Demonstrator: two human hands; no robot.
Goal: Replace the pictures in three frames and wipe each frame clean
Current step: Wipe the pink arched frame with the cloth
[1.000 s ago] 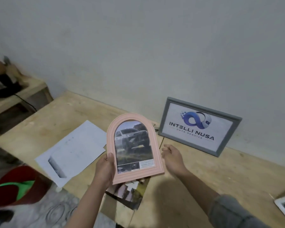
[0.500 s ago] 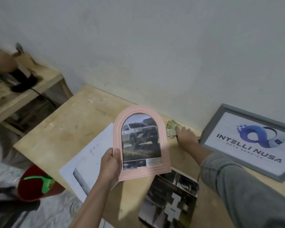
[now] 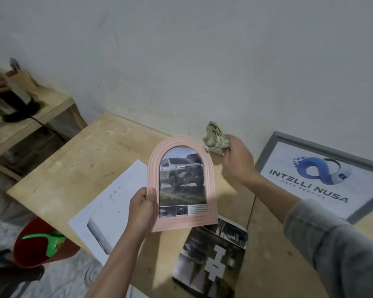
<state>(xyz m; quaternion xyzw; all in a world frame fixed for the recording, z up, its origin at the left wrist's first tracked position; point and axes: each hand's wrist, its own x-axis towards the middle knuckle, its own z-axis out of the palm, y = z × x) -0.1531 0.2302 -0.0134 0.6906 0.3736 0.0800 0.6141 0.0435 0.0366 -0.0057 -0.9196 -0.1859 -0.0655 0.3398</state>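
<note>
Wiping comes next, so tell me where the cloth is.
In the head view the crumpled cloth is gripped in the right hand, held near the wall, just right of the pink arched frame and left of the grey framed sign.
</note>
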